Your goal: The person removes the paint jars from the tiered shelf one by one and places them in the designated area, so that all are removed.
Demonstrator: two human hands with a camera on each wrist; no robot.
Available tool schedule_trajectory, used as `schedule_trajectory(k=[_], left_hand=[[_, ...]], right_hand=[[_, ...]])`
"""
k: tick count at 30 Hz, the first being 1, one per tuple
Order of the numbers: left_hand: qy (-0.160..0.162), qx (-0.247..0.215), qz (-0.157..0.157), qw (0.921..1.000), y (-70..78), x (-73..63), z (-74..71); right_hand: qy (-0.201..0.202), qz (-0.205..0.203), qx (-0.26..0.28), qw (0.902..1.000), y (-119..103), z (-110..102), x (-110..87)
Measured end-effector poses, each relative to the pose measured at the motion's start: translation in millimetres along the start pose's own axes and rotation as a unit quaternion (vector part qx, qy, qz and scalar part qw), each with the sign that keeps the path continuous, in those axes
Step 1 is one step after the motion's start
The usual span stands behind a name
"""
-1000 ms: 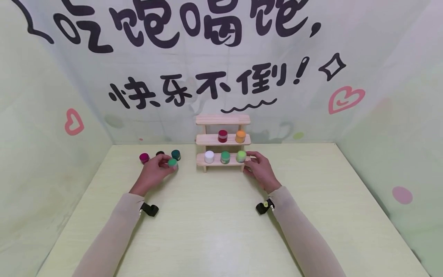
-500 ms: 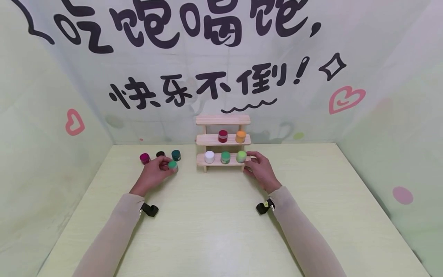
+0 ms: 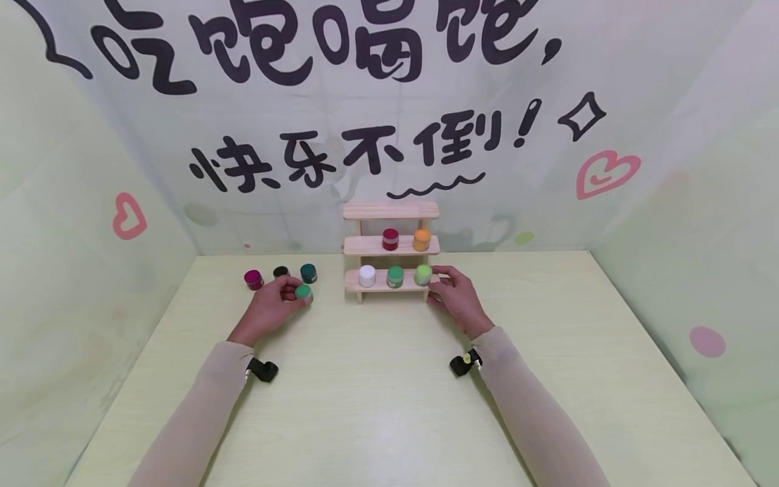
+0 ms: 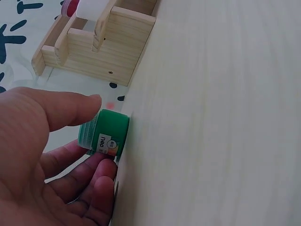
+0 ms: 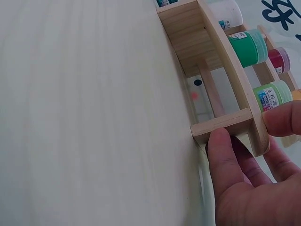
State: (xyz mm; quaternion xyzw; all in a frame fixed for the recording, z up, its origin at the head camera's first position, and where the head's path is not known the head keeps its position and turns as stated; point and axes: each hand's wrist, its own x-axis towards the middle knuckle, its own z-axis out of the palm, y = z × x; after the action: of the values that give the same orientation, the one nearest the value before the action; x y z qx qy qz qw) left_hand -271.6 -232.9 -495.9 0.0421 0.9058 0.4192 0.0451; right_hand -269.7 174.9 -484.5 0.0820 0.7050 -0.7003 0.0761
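In the head view my left hand holds a green paint jar at the table's left, between thumb and fingers. The left wrist view shows this jar upright beside the table surface, the thumb at its lid and fingers curled at its other side. My right hand grips the right end of a three-step wooden display stand. In the right wrist view, the thumb lies at the end of the lowest step, beside a light green jar, and a finger presses the stand's leg.
White and green jars share the lowest step with the light green one. Dark red and orange jars stand on the middle step. Magenta, black and teal jars stand behind my left hand.
My left hand has brought the green jar slightly down and towards me. The right hand keeps its hold on the stand, which stays in place.
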Motion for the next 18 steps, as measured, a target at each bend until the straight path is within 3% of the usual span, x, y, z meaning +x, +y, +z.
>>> schedule_trajectory(k=[5, 13, 18], left_hand=[[0.006, -0.002, 0.013, 0.9999, 0.9, -1.4, -1.6], [0.020, -0.018, 0.004, 0.9996, 8.8, -6.5, -6.8], [0.044, -0.036, 0.007, 0.9983, 15.5, -6.6, -7.8]], right_hand=[[-0.001, 0.000, 0.002, 1.0000, 0.1, 0.1, 0.0], [-0.001, 0.002, 0.001, 1.0000, 0.0, 0.3, 0.4], [-0.004, 0.004, -0.003, 1.0000, -0.9, -0.1, -0.7]])
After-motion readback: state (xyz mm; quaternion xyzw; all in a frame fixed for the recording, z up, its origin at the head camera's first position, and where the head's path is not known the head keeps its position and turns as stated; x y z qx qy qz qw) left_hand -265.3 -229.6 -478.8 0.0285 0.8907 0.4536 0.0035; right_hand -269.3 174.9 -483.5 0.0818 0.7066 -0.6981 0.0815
